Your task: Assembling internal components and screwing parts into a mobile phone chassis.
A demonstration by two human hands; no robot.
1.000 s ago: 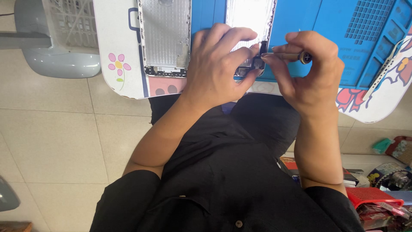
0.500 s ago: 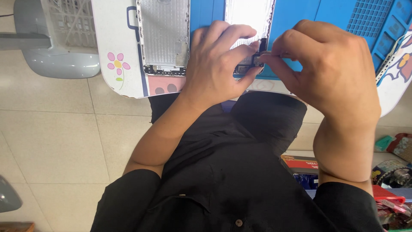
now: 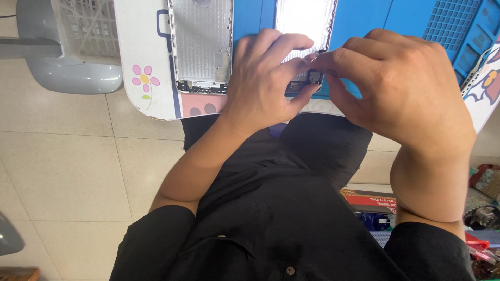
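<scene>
My left hand (image 3: 265,78) pinches a small dark square part (image 3: 314,78) between thumb and forefinger, just above the near edge of a blue work mat (image 3: 375,21). From the right, my right hand (image 3: 401,88) meets it, its fingertips closed on the same part's upper edge. Whatever else that hand holds is hidden. A bright, flat phone panel (image 3: 304,21) lies on the mat right behind the fingers. To the left of my left hand lies an open silver phone housing (image 3: 202,47).
The mat rests on a white table (image 3: 148,88) with a pink flower print. A grey basket (image 3: 67,47) stands on the tiled floor at the left. Boxes and clutter (image 3: 484,208) sit low on the right. My lap in black clothing fills the foreground.
My right hand has moved left and nearer, and now covers the thin dark tool it showed a second ago. My left hand has stayed on the small part.
</scene>
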